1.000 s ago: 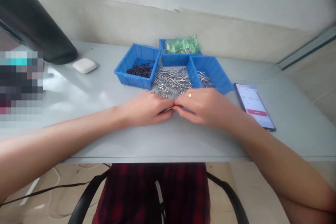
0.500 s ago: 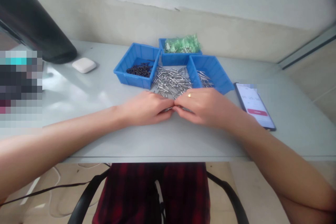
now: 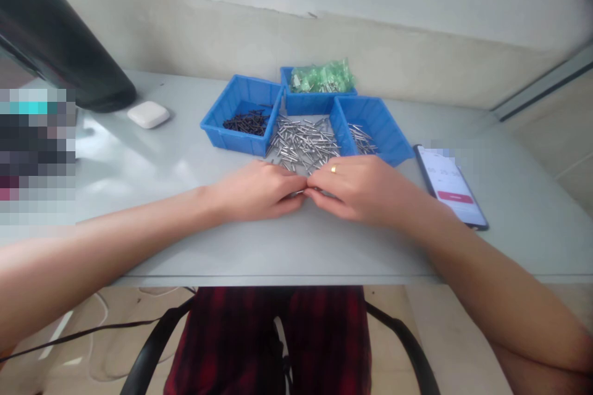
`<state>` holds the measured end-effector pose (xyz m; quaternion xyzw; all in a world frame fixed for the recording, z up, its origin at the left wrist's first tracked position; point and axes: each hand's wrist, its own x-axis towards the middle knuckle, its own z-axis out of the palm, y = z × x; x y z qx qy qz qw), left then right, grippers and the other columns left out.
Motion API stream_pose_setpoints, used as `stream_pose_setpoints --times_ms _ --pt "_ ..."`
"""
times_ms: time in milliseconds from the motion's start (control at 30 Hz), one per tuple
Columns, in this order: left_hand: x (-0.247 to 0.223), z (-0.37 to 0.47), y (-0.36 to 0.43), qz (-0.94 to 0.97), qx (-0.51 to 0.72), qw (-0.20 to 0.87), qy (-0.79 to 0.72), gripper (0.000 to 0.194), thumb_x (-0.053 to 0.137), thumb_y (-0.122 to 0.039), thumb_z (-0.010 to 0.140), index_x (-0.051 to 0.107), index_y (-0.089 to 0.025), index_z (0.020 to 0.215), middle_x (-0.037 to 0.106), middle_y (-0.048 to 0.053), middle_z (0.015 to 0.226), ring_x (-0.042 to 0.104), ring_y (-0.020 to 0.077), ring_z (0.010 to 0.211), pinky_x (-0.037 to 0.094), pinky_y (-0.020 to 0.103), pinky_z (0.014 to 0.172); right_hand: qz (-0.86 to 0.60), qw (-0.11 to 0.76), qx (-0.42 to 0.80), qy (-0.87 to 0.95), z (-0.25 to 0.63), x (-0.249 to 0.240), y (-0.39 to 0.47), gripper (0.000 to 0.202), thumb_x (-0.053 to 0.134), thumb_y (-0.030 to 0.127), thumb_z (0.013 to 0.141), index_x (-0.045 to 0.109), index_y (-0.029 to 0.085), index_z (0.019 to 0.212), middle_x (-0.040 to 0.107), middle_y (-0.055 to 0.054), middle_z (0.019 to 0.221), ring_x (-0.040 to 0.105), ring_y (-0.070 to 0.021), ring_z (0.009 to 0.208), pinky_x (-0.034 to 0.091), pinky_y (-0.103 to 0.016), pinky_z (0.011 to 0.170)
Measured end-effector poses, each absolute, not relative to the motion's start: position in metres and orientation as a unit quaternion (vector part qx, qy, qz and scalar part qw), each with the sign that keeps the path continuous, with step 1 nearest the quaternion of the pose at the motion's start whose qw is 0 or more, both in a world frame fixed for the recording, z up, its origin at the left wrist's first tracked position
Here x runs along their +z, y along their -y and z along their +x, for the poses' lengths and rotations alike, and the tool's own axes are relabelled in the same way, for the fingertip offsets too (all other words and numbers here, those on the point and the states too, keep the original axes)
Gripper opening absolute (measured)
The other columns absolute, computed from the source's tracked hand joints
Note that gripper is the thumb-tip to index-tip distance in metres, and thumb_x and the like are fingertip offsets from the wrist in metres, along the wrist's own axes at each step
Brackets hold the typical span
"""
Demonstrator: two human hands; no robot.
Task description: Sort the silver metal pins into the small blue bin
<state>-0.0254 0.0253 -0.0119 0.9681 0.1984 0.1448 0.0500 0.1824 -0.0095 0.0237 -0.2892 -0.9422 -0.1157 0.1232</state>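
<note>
My left hand [image 3: 264, 191] and my right hand [image 3: 356, 188] meet fingertip to fingertip above the front of the desk. The left fingers are pinched on a thin silver metal pin [image 3: 299, 192], of which only a short piece shows. Thumb and fingers of the right hand, which wears a gold ring, are also pinched together at the same spot; what they hold is mostly hidden. Just beyond both hands lies a loose pile of silver metal pins [image 3: 303, 139].
Around the pile stand a blue bin [image 3: 215, 129] of dark screw-like pieces, a blue bin [image 3: 393, 136] with silver pins and a rear blue bin [image 3: 319, 102] with a green plastic bag [image 3: 324, 77]. A phone [image 3: 456, 191] lies right; a white case [image 3: 148, 115] and black cylinder [image 3: 88, 62] left.
</note>
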Motion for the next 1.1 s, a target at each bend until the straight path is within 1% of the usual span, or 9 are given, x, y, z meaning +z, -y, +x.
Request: stream_pose_setpoints --times_ms 400,767,933,1100 --pt "-0.0129 -0.0271 -0.0247 0.968 0.136 0.051 -0.205 0.022 0.043 -0.026 0.091 0.056 -0.017 0.077 0.059 0.001 0.065 0.052 0.0124 0.057 0.033 0.026 0.054 -0.28 0.138 -0.122 0.942 0.1822 0.023 0.0086 0.027 0.043 0.026 0.093 0.062 0.016 0.077 0.062 -0.002 0.067 0.056 -0.0146 0.064 0.032 -0.028 0.056" --pt "-0.0119 -0.027 -0.0246 0.969 0.134 0.049 -0.203 0.021 0.043 -0.026 0.092 0.057 -0.018 0.079 0.059 0.001 0.066 0.052 0.0124 0.057 0.033 0.026 0.054 -0.291 0.119 -0.11 0.943 0.1816 0.0244 0.0099 0.029 0.041 0.027 0.094 0.062 0.015 0.078 0.062 -0.003 0.067 0.055 -0.0147 0.065 0.03 -0.028 0.056" --pt "-0.0114 -0.0275 -0.0244 0.97 0.127 0.04 -0.204 0.022 0.043 -0.026 0.091 0.058 -0.017 0.078 0.06 0.002 0.066 0.054 0.0128 0.057 0.035 0.027 0.054 -0.297 0.107 -0.104 0.943 0.1813 0.0256 0.0102 0.029 0.04 0.026 0.094 0.063 0.015 0.08 0.063 -0.004 0.069 0.056 -0.0157 0.066 0.03 -0.029 0.056" --pt "-0.0106 -0.0271 -0.024 0.97 0.122 0.037 -0.207 0.021 0.044 -0.026 0.091 0.058 -0.017 0.078 0.061 0.002 0.067 0.055 0.0127 0.058 0.036 0.027 0.054 -0.292 0.114 -0.106 0.944 0.1817 0.025 0.0105 0.029 0.041 0.026 0.094 0.063 0.015 0.079 0.063 -0.003 0.069 0.056 -0.0157 0.065 0.03 -0.029 0.056"
